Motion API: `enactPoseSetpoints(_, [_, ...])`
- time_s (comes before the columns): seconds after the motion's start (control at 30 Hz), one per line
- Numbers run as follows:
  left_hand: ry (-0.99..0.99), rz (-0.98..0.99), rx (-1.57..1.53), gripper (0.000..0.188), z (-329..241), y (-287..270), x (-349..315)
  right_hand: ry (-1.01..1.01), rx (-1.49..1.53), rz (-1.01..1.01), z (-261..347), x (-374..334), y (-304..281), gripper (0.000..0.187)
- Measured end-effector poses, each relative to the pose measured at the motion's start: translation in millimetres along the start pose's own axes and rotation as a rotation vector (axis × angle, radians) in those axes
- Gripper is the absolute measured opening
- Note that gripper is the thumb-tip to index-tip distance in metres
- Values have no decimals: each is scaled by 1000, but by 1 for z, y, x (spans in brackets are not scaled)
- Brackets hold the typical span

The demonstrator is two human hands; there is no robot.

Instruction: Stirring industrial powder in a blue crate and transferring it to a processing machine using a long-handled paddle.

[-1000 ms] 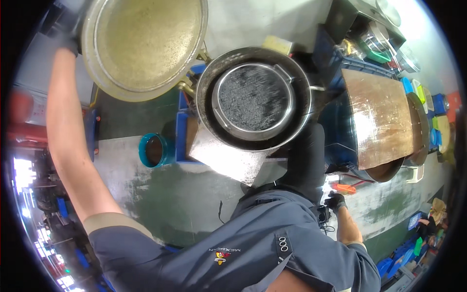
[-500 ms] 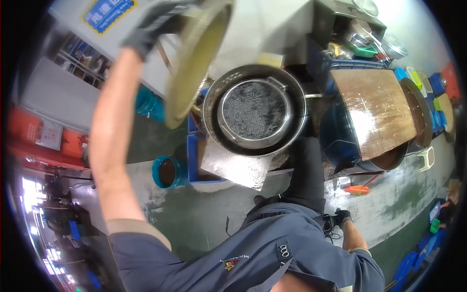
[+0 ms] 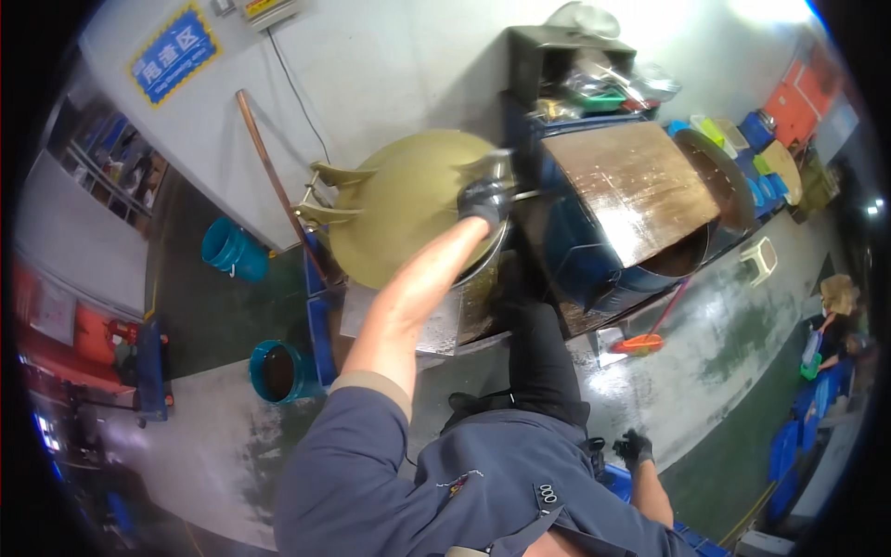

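A big round olive-coloured lid (image 3: 399,209) now lies over the metal drum, hiding the basket inside it. Hinge arms (image 3: 329,193) hold the lid at its left side. My left hand (image 3: 484,201), in a black glove, is at the lid's right edge, closed around a somewhat blurred metal handle there. Only a sliver of the drum's rim (image 3: 484,265) shows below the lid. Away from the work, my gloved right hand (image 3: 635,448) hangs low by my hip, fingers loosely apart and holding nothing.
Right of the lid stands a blue barrel (image 3: 580,251) topped by a brown board (image 3: 636,190). Teal buckets (image 3: 234,251) stand on the left floor. A wooden pole (image 3: 264,162) leans by the wall. An orange dustpan (image 3: 639,344) and white stool (image 3: 759,260) are at right.
My left hand has swung the lid from raised and tilted at the left down over the drum. The round basket inside has gone out of sight. The view has shifted too.
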State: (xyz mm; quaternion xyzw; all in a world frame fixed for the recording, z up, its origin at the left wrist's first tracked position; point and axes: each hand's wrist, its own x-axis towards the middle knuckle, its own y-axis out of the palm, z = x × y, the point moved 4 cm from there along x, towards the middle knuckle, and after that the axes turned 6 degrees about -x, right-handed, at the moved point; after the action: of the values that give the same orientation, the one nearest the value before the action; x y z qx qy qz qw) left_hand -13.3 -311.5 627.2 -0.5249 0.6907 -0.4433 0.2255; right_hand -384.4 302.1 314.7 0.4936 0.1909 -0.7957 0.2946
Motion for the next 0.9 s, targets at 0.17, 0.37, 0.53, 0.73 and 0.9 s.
enactPoseSetpoints(0.17, [-160,-95,-112,38,18,68,4,12,47,-133,-19,2,-96,40])
enactPoseSetpoints(0.37, [-237,-143,-152,33,34,102,-1,-364,-253,-162,120,26,-10,44])
enactPoseSetpoints(0.53, [-220,-206,-154,34,39,107,8,-1611,-1749,-283,296,19,259,33])
enactPoseSetpoints(0.73, [-586,9,-257,36,29,90,6,-2232,-1218,348,416,-58,615,47])
enactPoseSetpoints(0.9, [-459,-206,-136,30,9,88,15,-1468,-1247,767,500,55,839,36])
